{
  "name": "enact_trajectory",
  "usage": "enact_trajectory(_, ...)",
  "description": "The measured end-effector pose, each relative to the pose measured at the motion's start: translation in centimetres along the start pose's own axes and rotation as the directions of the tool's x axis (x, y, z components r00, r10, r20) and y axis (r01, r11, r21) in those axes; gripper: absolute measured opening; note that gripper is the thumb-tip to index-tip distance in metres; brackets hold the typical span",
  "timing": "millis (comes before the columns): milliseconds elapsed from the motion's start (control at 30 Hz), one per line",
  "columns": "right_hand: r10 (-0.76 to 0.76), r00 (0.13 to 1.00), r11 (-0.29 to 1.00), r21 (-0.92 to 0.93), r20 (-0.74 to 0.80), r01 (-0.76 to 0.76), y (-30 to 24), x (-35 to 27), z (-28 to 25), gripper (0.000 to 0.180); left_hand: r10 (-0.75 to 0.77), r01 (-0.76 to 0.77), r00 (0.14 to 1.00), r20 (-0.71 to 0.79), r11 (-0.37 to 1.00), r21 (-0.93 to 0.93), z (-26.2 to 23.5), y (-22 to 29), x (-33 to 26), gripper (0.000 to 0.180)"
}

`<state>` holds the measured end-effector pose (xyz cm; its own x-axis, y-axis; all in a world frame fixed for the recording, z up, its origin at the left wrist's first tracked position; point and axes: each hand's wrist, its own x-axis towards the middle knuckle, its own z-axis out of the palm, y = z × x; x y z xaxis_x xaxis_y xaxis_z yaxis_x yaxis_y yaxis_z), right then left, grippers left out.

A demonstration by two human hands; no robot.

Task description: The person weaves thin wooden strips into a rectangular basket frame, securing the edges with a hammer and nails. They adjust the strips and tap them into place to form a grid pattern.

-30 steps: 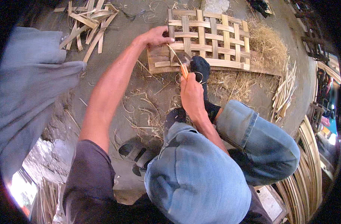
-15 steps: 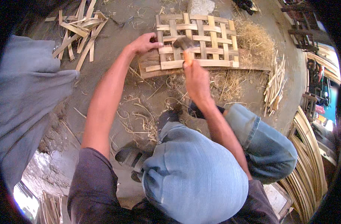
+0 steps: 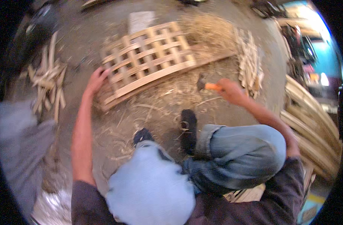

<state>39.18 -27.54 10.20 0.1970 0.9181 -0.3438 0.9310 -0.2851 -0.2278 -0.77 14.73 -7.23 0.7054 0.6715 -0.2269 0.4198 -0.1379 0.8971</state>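
Observation:
A woven panel of flat pale wood strips [image 3: 151,76] lies tilted across a brown board [image 3: 212,58] on the ground. My left hand [image 3: 96,80] is at the panel's left edge, its fingers closed about the end strip; blur hides the exact grip. To the right and nearer than the panel, my right hand [image 3: 232,92] is closed round the orange handle of a hammer [image 3: 211,86]. The hammer's dark head points left, over the ground and apart from the panel.
Behind the panel are a pale block [image 3: 141,20] and a straw heap [image 3: 207,28]. Thin strips [image 3: 249,62] lie in a bundle on the right. Loose wood strips [image 3: 47,84] are piled at the left, near grey cloth [image 3: 21,146]. Long curved slats [image 3: 310,112] lie far right.
My right hand has drawn the hammer away from above the panel, to the right and nearer me. The view has shifted, so the panel now appears further left and tilted. My left hand stays at its edge.

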Motion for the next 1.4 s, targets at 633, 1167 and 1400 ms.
enact_trajectory(633, 0.353, 0.756, 0.886, 0.456, -0.552, -0.081, 11.1, 13.3, -4.8, 0.023, 0.084, 0.072, 0.942, -0.325, 0.894, 0.442, 2.5, 3.9, -1.8, 0.041)
enact_trajectory(1167, 0.038, 0.753, 0.981, 0.168, -0.657, 0.096, 17.7, 45.7, -6.2, 0.034, 0.050, 0.059, 0.910, -0.411, 0.967, 0.247, 4.6, 3.5, -2.4, 0.052)
enact_trajectory(1400, 0.041, 0.888, 0.965, 0.247, -0.459, 0.083, 10.5, 37.9, -8.1, 0.024, -0.009, 0.108, 0.909, -0.418, 0.971, 0.214, 3.5, 3.1, -3.4, 0.052)
